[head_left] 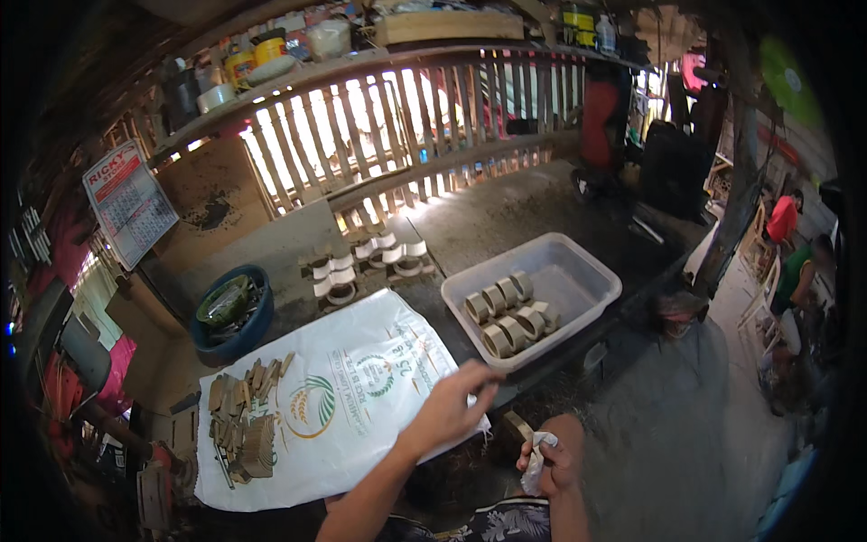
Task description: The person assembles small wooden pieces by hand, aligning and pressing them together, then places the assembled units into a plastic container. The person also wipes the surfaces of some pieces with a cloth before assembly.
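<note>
My left hand [452,408] reaches forward and pinches the near right edge of a white woven sack [334,397] spread flat on the workbench. Low near my lap, my right hand [547,462] grips a crumpled white cloth [536,465] together with a tan ring-shaped piece [517,426]. Just beyond my left hand stands a pale plastic tub [591,275] holding several similar tan rings [506,312]. On the sack's left end lies a pile of small brown wooden pieces [242,415].
Several white rings [361,262] stand in rows behind the sack. A blue basin [233,336] with green contents sits at the left. A slatted wooden railing [397,126] and a cluttered shelf back the bench. People sit at the far right [790,257].
</note>
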Available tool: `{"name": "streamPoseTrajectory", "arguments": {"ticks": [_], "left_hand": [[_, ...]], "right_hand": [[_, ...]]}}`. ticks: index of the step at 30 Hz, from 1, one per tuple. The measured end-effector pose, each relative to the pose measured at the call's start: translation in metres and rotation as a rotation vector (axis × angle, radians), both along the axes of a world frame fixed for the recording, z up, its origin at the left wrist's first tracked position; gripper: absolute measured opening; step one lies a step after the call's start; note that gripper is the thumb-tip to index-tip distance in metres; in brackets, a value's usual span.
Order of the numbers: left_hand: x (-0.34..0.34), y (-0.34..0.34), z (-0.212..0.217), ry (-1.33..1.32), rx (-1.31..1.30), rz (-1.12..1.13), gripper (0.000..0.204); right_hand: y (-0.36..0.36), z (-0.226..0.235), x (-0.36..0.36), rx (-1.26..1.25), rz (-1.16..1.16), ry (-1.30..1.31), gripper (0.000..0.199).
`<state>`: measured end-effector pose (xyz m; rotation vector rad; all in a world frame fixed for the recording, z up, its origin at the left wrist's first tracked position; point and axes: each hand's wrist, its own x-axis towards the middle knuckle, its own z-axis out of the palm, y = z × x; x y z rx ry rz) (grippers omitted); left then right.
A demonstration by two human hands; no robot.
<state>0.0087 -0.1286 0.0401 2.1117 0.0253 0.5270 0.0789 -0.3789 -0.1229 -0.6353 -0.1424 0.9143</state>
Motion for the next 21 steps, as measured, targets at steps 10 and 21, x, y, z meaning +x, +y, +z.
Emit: {"name": "streamPoseTrajectory", "arguments": {"ticks": [10, 21], "left_hand": [[0.166, 0.037, -0.016, 0.035, 0.387, -0.005, 0.037], [0.233, 0.005, -0.006, 0.346, 0.561, -0.097, 0.048]], "right_hand": [[-0.019, -0.026, 0.002, 0.213, 0.192, 0.117, 0.03], [-0.027, -0.032, 0.008, 0.244, 0.255, 0.075, 0.031]]}}
